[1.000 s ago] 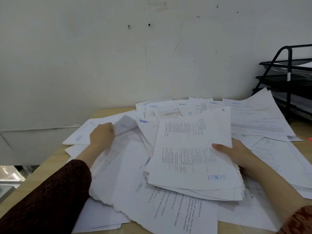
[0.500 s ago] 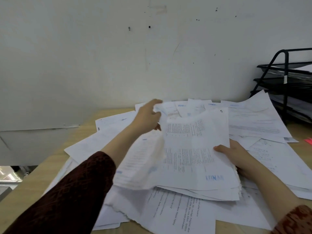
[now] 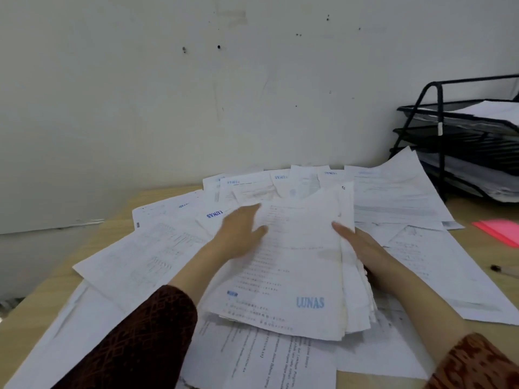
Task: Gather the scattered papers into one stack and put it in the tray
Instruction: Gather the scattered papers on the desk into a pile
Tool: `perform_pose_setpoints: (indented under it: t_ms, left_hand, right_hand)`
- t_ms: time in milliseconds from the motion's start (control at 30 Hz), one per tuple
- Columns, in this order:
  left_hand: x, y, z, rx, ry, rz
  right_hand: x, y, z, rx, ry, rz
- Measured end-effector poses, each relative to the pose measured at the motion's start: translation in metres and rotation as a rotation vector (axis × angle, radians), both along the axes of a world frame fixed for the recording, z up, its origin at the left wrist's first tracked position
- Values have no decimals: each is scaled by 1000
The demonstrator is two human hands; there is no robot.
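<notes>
Desk point(image 3: 92, 279): pale wood, its far edge against the wall at 12 o'clock and its left edge running off toward 8 o'clock. Bare wood shows only at the left margin and at 3 o'clock, so there is little open room for sliding anything.

Scattered papers point(image 3: 157, 254): loose printed sheets fanned across nearly the whole top, overlapping, several reaching the left edge. They look thin, limp and slippery on one another; a careless sweep could push the outer ones off the desk.

Stack point(image 3: 297, 276): the gathered pile at the centre, resting on the loose sheets, its right edge ragged and uneven, a blue "LUNAS" stamp at its near corner. It seems light but floppy; it is best taken by both long edges and squared before lifting.

Tray point(image 3: 460, 141): a black wire tiered rack at 2 o'clock, already holding some paper, with a loose sheet lying against its foot. The path to it crosses other sheets.

Left hand point(image 3: 241, 234): fingers straight, lying flat on the top sheet at the stack's left side; blurred.

Right hand point(image 3: 362, 248): at the stack's right edge, thumb on top; the fingers are hidden beneath, so it appears to clasp the pile.

Pink notes point(image 3: 500, 231) at 3 o'clock; pen point(image 3: 505, 272) just below.
</notes>
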State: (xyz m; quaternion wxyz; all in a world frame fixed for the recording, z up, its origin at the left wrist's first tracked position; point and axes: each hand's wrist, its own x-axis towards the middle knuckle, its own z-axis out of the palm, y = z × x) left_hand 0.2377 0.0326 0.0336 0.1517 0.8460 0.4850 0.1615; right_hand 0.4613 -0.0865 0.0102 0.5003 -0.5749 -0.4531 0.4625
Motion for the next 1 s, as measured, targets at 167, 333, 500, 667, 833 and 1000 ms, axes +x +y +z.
perform_pose_setpoints:
  t_ms: [167, 333, 500, 667, 833, 1000]
  left_hand:
    - [-34, 10, -26, -41, 151, 292]
    - [-25, -21, 0, -271, -465, 200]
    - [-24, -41, 55, -190, -986, 64]
    - [-26, -55, 75, -32, -1209, -40]
    - [-32, -66, 75, -33, -1286, -112]
    - [-33, -75, 87, 5, -1294, -143]
  right_hand:
    - [-1, 2, 0, 87, -100, -21]
    - [-9, -6, 14, 261, 120, -83]
    - [-16, -11, 57, 390, 103, -45]
    - [-25, -11, 99, 466, 201, -102]
    - [-29, -19, 104, 522, 103, -118]
    - [-37, -25, 115, 575, -1, -152]
